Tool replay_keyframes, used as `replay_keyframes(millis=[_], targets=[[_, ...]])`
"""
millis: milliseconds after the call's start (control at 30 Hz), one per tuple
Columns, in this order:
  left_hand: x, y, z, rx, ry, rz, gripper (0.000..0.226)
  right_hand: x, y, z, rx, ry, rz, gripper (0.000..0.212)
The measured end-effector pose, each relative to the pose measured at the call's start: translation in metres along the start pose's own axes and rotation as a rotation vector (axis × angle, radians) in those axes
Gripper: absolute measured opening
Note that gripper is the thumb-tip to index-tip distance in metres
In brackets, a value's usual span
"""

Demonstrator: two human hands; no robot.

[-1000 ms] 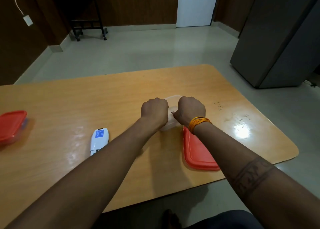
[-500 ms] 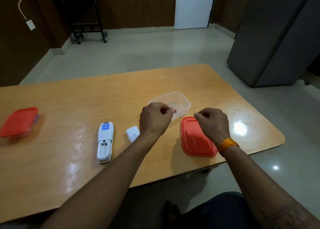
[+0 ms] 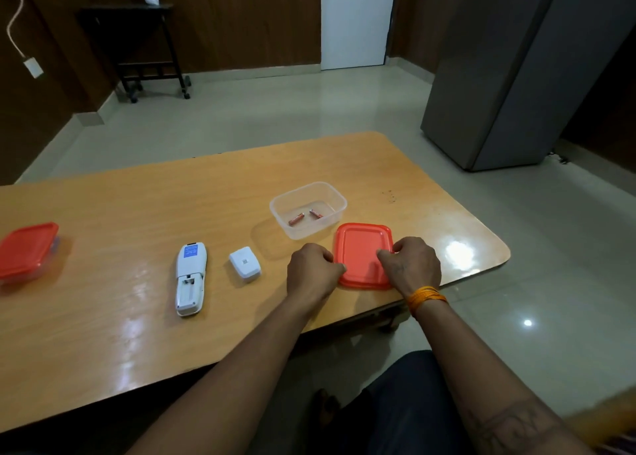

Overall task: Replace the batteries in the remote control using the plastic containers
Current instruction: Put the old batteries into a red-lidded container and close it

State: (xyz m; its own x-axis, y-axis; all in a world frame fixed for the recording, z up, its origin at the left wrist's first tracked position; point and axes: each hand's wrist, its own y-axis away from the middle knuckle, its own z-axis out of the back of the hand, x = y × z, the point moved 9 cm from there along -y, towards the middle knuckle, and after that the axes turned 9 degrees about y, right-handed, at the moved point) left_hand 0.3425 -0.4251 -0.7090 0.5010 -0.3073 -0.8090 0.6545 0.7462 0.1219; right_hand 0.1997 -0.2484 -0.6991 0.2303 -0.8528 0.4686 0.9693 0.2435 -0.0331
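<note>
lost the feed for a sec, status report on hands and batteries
Left hand and right hand gripping flat red plastic lid. Two small orange batteries in open clear plastic container. Nothing blocking.

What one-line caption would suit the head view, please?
Both hands grip the red lid beside the open container holding two batteries.
</note>
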Motion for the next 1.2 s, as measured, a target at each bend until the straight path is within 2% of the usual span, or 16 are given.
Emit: replay_keyframes(millis=[233,400,500,533,633,700,767,833,900,1000,1133,1200], targets=[[-0.004,0.002,-0.004,0.006,-0.061,-0.012,0.015,-0.012,-0.002,-0.008,0.085,-0.085,-0.074,0.036],[-0.002,0.003,-0.006,0.025,-0.034,0.017,0.011,-0.03,0.005,-0.01,0.119,-0.492,-0.205,0.015],[-0.004,0.007,-0.006,0.055,-0.015,0.022,0.008,-0.033,0.011,-0.014,0.174,-0.67,-0.224,0.026],[-0.004,0.009,-0.004,0.06,0.035,0.025,0.005,-0.032,0.013,-0.008,0.138,-0.682,-0.19,0.03],[-0.004,0.011,0.013,0.01,0.389,0.093,0.028,-0.017,0.019,0.028,-0.06,-0.645,0.025,0.026],[-0.002,0.008,0.024,-0.005,0.744,0.218,0.045,0.003,0.027,0.051,-0.191,-0.525,0.234,0.02],[-0.005,0.0,0.037,0.002,0.977,0.282,0.056,0.029,0.037,0.064,-0.306,-0.354,0.453,0.015],[-0.008,-0.01,0.053,0.005,1.028,0.272,0.056,0.052,0.043,0.063,-0.37,-0.222,0.611,0.016],[-0.009,-0.018,0.069,-0.015,1.003,0.247,0.038,0.066,0.04,0.059,-0.373,-0.205,0.683,0.019],[-0.008,-0.027,0.087,-0.055,0.959,0.222,0.016,0.076,0.03,0.052,-0.372,-0.283,0.632,0.022],[-0.006,-0.041,0.103,-0.12,0.928,0.212,0.014,0.079,0.018,0.039,-0.341,-0.502,0.343,0.028],[-0.004,-0.048,0.097,-0.108,0.884,0.224,0.012,0.095,0.017,0.03,-0.341,-0.461,0.369,0.023]])
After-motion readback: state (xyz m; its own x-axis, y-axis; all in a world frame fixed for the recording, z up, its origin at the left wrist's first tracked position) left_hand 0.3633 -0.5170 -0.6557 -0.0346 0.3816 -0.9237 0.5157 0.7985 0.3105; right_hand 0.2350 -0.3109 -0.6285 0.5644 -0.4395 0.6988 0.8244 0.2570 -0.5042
